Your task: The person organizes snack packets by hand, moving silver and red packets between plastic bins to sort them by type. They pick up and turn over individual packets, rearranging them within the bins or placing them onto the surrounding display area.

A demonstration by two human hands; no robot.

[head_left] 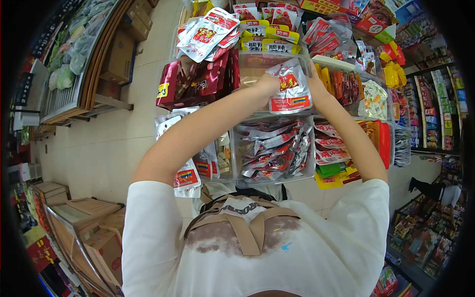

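A silver and red snack packet (289, 94) is held upright over a clear plastic bin (250, 62) in the middle of the display. My left hand (267, 85) grips the packet's left edge, its fingertips partly hidden. Along the right edge my right hand (316, 84) closes on the same packet, with some fingers out of sight behind it. Just in front, another clear bin holds silver snack packets (274, 148) lying in a loose pile. Dark red packets (200, 81) stand left of my left hand, and small orange and red packets (344, 84) fill the bin by my right hand.
Yellow packets (269, 37) and a heap of white and red packets (208, 34) lie at the back. A vegetable rack (74, 64) stands to the left across a tiled aisle (104, 148). Wooden crates (94, 227) are at lower left, and stocked shelves (438, 109) at right.
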